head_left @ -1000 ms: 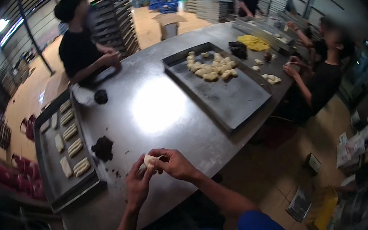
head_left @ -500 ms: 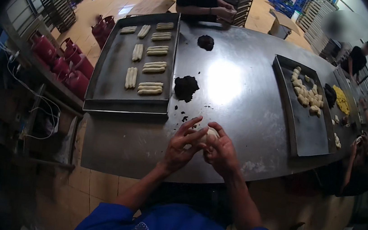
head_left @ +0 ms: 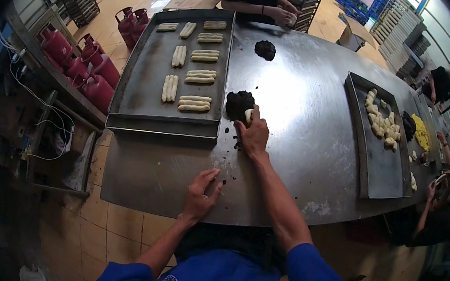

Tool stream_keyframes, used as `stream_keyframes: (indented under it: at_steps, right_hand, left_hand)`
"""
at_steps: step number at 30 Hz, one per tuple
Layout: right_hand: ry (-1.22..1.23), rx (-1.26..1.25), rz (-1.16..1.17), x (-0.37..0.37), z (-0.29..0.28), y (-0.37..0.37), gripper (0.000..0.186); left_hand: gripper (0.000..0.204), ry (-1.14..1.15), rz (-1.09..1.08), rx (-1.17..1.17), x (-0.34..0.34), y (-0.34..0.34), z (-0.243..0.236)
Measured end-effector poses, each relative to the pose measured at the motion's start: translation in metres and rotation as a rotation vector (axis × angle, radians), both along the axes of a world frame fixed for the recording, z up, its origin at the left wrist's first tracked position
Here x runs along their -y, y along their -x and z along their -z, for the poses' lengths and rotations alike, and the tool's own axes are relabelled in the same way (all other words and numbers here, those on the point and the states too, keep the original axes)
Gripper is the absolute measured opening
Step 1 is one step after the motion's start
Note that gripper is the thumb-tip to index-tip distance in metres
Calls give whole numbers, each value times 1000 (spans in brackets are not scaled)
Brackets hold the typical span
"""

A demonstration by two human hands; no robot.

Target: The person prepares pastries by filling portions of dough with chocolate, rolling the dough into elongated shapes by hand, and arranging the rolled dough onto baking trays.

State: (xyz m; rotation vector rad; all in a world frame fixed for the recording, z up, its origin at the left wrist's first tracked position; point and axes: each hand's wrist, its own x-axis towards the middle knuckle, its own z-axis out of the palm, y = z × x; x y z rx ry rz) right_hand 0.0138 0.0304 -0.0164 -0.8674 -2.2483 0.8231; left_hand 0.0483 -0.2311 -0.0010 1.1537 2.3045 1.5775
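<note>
My right hand reaches to the near right edge of a dark, crumbly mound of filling. Its fingers are closed around a small piece of pale dough, which touches the mound. Low over the near part of the metal table is my left hand, fingers apart and holding nothing. Dark crumbs are scattered between the mound and this hand. To the left lies a large metal tray bearing several pale dough pieces shaped as strips side by side.
A second dark mound lies farther back, near a co-worker's hands. At the right, another tray holds rounded dough pieces, with a yellow heap beyond it. Red gas cylinders stand left of the table; other people work at far right.
Both hands held the dough together near the table's front. They have parted: the right moved forward to the dark mound with the dough, the left drew back toward me, emptied. The view shifted slightly.
</note>
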Motion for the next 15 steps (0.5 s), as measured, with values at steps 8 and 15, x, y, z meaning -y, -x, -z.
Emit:
stream_keyframes:
  at_steps: [8, 15]
  right_hand:
    - [54, -191, -165, -13, 3, 0, 42]
    - [-133, -18, -92, 0, -3, 7, 51]
  left_hand:
    - [31, 16, -9, -23, 1, 2, -4]
    - [29, 14, 2, -72, -3, 0, -10]
